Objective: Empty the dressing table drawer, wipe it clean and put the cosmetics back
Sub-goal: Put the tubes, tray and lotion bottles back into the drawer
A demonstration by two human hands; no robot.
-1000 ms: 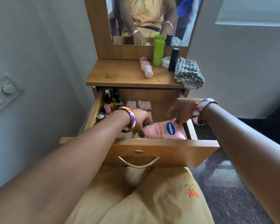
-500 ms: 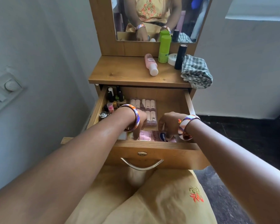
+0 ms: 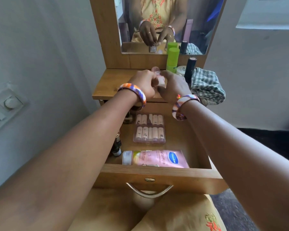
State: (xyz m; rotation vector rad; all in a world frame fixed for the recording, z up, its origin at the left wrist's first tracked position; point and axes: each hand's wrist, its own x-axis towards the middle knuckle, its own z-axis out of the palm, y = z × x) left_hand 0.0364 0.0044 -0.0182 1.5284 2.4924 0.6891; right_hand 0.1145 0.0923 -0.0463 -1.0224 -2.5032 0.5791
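The dressing table drawer (image 3: 158, 173) stands pulled out over my lap. In it lie a pink Vaseline tube (image 3: 158, 159) along the front, a clear case of small pink tubes (image 3: 149, 128) behind it, and small dark bottles (image 3: 117, 148) at the left, partly hidden by my left arm. Both hands are up on the table top (image 3: 107, 84). My left hand (image 3: 143, 84) and my right hand (image 3: 173, 86) curl around a small pink bottle with a white cap (image 3: 160, 80) between them. The mirror (image 3: 198, 22) reflects both hands meeting there.
On the table top's right stand a green bottle (image 3: 173, 59), a black tube (image 3: 191, 67) and a white jar (image 3: 181, 70). A checked cloth (image 3: 207, 85) lies bunched at the right edge. Grey walls flank the table, with a switch plate (image 3: 8, 104) at left.
Both hands have left the drawer and risen to the table top, closing on the small pink bottle. The Vaseline tube now lies flat at the drawer's front.
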